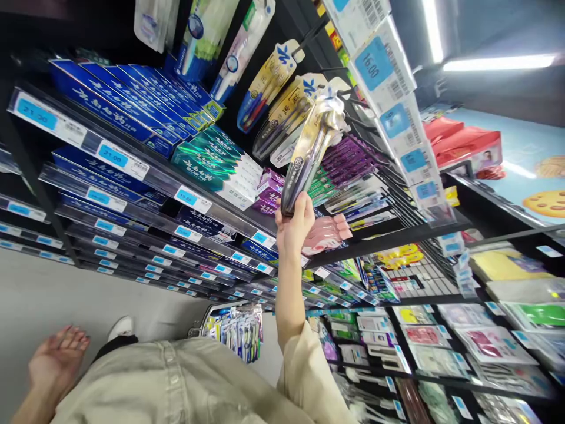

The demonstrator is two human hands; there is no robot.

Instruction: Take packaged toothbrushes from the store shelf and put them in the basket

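Observation:
My right hand (pixel 295 227) is raised to the shelf, its fingers closed around the lower end of a packaged toothbrush (pixel 308 156) with a gold and dark card. The pack's top is close to the hooks; whether it hangs on one I cannot tell. Just to its left hang similar toothbrush packs (pixel 289 112). Behind the hand are purple boxes (pixel 269 191) and green-and-white toothpaste boxes (pixel 216 162). Low at the left, my left hand (pixel 57 360) is held away from the shelf, palm up and fingers stretched out, with nothing in it.
Blue toothpaste boxes (pixel 119 103) line the upper shelf at left, behind a rail of price tags (pixel 115 158). A strip of price labels (pixel 397 112) slants down at right. Below, a rack with many toothbrush packs (pixel 236 330) stands on the floor. Lower-right shelves hold packaged goods (pixel 426 335).

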